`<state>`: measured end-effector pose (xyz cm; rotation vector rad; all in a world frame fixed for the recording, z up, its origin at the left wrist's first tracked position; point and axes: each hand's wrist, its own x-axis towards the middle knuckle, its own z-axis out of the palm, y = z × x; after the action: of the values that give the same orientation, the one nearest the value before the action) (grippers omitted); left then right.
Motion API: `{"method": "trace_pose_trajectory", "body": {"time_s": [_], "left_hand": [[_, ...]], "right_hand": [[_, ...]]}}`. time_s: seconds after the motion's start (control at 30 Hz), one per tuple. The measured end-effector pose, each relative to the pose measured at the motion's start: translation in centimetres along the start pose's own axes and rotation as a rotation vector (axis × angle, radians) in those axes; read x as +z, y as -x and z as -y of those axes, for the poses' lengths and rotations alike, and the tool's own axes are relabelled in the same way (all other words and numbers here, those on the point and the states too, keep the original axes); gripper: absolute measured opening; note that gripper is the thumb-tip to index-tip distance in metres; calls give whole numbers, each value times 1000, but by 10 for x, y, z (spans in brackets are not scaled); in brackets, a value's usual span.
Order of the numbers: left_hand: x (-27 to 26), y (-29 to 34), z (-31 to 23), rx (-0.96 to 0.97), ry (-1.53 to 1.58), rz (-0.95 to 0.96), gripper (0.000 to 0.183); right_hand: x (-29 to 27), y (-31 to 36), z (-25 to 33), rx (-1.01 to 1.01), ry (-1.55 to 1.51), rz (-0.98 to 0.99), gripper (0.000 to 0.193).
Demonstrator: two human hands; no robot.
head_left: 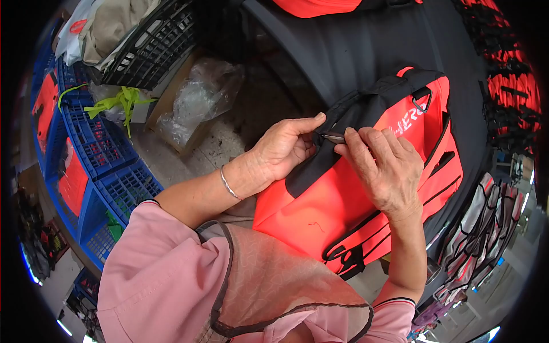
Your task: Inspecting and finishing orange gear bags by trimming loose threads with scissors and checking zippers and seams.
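Observation:
A bright coral-red bag [311, 208] with black trim and straps lies across my lap and the edge of a dark table. Thumb and fingers of my left hand [280, 150] pinch the black edge panel [317, 163] near its top. Right beside them, my right hand [389, 168] is closed around a small, slim metal tool [334, 138], its tip at the black edging; most of the tool is hidden by the fingers. A loose dark thread [316, 227] lies on the red fabric. Toward the right the bag has a black D-shaped ring [422, 98].
The dark table [337, 48] curves behind the bag. At the left stand blue plastic crates [94, 137], a black basket [151, 48] with cloth, and a cardboard box [168, 137] with clear plastic film [203, 94]. Red-and-black bags [512, 97] are piled at the far right.

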<state>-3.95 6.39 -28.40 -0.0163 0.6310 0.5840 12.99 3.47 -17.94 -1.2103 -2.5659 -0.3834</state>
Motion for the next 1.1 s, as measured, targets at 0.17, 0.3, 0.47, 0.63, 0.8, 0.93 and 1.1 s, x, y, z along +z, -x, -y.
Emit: {"method": "trace_pose_trajectory", "body": {"time_s": [0.17, 0.3, 0.47, 0.63, 0.8, 0.93, 1.1], "left_hand": [[-1, -1, 1, 14, 2, -8, 15], [-1, -1, 0, 9, -12, 8, 15], [-2, -1, -1, 0, 2, 4, 15], [-1, -1, -3, -19, 23, 22, 20], [-6, 7, -7, 120, -205, 126, 35], [-48, 18, -1, 208, -658, 362, 79], [-85, 32, 5, 88, -764, 444, 114]], "right_hand": [[1, 4, 3, -16, 36, -3, 23], [0, 7, 7, -15, 102, -20, 22], [0, 6, 6, 15, 53, -43, 21], [3, 13, -3, 373, -152, -91, 17], [11, 5, -13, 974, -610, -184, 45], [24, -23, -11, 1055, -672, -25, 51], [28, -57, -4, 687, -351, 389, 45]]}}
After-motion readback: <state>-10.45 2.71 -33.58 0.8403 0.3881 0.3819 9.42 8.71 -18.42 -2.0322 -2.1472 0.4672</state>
